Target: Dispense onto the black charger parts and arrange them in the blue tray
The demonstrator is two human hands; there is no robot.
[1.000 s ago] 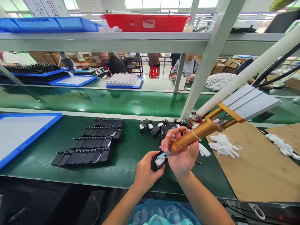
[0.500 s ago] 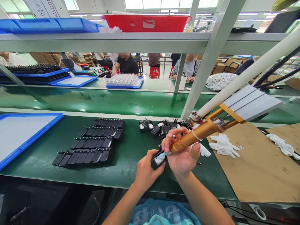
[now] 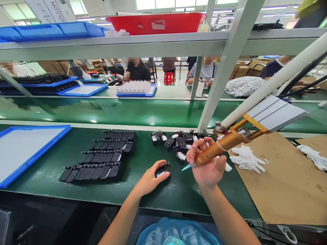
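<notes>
My left hand (image 3: 150,178) grips a small black plastic housing (image 3: 162,170) with wires and a pale part inside, just above or on the green bench; the contact is hidden. My right hand (image 3: 206,165), palm up, is wrapped around a gold glue dispenser (image 3: 213,149) whose light-blue conical nozzle (image 3: 187,167) points left and down. A gap separates the nozzle tip from the housing. Behind my hands lies a loose cluster of similar black housings (image 3: 181,142) with white parts and wires. Left of my left hand, black housings (image 3: 102,156) are lined up in several slanted rows.
A blue-rimmed tray (image 3: 35,153) lies at far left. White gloves (image 3: 246,159) rest on brown cardboard (image 3: 286,183) at right. A slanted metal post (image 3: 217,75) and a white pole (image 3: 270,81) rise near the dispenser. People sit beyond the green belt (image 3: 114,110).
My left hand has moved left with the black housing, away from the nozzle. My right hand and the dispenser have shifted slightly right, so the blue nozzle now shows fully.
</notes>
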